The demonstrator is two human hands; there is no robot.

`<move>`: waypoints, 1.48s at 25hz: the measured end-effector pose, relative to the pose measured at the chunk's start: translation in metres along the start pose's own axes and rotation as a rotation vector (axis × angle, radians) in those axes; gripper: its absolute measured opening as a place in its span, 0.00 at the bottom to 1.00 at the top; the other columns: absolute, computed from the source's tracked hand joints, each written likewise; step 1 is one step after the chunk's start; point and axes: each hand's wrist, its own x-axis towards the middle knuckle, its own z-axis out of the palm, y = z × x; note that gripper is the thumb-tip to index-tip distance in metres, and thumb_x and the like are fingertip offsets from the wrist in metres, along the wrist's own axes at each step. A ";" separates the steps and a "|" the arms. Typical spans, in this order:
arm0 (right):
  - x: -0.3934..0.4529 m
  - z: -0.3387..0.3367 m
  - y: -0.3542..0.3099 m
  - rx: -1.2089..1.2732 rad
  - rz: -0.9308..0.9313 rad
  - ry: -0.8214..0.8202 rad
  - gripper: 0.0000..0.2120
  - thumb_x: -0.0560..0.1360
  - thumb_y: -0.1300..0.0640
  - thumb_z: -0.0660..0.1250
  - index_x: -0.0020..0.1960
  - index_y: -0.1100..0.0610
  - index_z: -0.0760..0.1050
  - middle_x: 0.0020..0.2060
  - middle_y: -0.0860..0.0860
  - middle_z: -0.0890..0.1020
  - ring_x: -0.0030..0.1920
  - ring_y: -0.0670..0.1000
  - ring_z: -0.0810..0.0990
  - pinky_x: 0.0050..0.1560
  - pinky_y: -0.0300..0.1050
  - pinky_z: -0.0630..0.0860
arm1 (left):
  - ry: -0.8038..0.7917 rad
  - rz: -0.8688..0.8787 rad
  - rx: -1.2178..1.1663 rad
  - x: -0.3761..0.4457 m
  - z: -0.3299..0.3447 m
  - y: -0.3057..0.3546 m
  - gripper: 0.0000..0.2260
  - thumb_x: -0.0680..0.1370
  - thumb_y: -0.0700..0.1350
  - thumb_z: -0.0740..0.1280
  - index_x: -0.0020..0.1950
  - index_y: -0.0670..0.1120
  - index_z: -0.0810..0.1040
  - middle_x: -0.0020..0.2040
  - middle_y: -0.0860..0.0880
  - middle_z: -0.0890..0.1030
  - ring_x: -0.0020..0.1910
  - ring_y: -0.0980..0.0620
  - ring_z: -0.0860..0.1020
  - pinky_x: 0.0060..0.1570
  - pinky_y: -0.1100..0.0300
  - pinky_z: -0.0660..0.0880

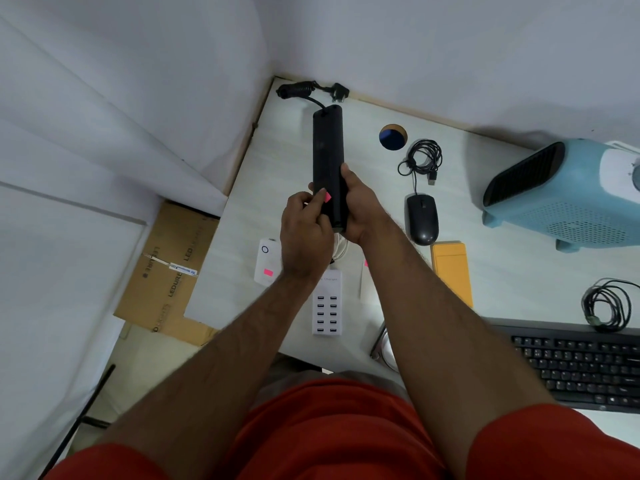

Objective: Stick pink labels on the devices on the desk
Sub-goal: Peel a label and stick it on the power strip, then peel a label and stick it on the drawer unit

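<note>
Item: black power strip (327, 147), lying toward the worktop's (467, 188) far left corner, near end lifted. Right hand (360, 209) is gripping its near end; left hand (304, 223) is pinching a pink label (327, 197) against its face. Advice: keep the strip steady, then press the label flat from one edge across.

I see a cardboard box (169, 271) on the floor, left of and below the left hand (304, 230). A round cable hole (393, 136) in the counter (519, 271) lies beyond the right hand (360, 209). An orange pad (450, 271) lies just right of that forearm.
</note>
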 end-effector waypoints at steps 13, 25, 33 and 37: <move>0.003 -0.014 0.000 -0.070 -0.033 0.064 0.23 0.83 0.44 0.59 0.66 0.61 0.75 0.54 0.59 0.81 0.53 0.55 0.80 0.57 0.50 0.79 | -0.073 -0.074 -0.126 -0.006 0.003 -0.004 0.18 0.76 0.39 0.56 0.62 0.41 0.80 0.56 0.43 0.80 0.56 0.50 0.78 0.57 0.65 0.75; 0.057 -0.055 -0.001 -1.564 -0.514 0.516 0.30 0.73 0.47 0.73 0.73 0.47 0.71 0.61 0.56 0.78 0.60 0.61 0.75 0.60 0.55 0.70 | -0.214 -0.861 -0.523 0.093 0.040 -0.021 0.08 0.79 0.44 0.65 0.41 0.45 0.77 0.43 0.44 0.80 0.40 0.48 0.77 0.39 0.56 0.75; 0.078 -0.070 -0.002 -1.541 -0.702 0.543 0.27 0.69 0.55 0.71 0.68 0.56 0.77 0.59 0.59 0.80 0.59 0.63 0.78 0.60 0.57 0.73 | -0.273 -0.901 -0.419 0.099 0.069 -0.034 0.09 0.77 0.41 0.64 0.36 0.46 0.77 0.41 0.43 0.81 0.40 0.47 0.77 0.42 0.55 0.76; 0.030 -0.079 0.019 -1.199 -0.714 0.669 0.17 0.75 0.57 0.66 0.63 0.55 0.79 0.53 0.54 0.82 0.53 0.56 0.80 0.54 0.50 0.76 | -0.363 -0.753 -0.274 0.067 0.061 -0.011 0.06 0.77 0.43 0.65 0.44 0.45 0.81 0.41 0.46 0.84 0.37 0.50 0.78 0.37 0.59 0.74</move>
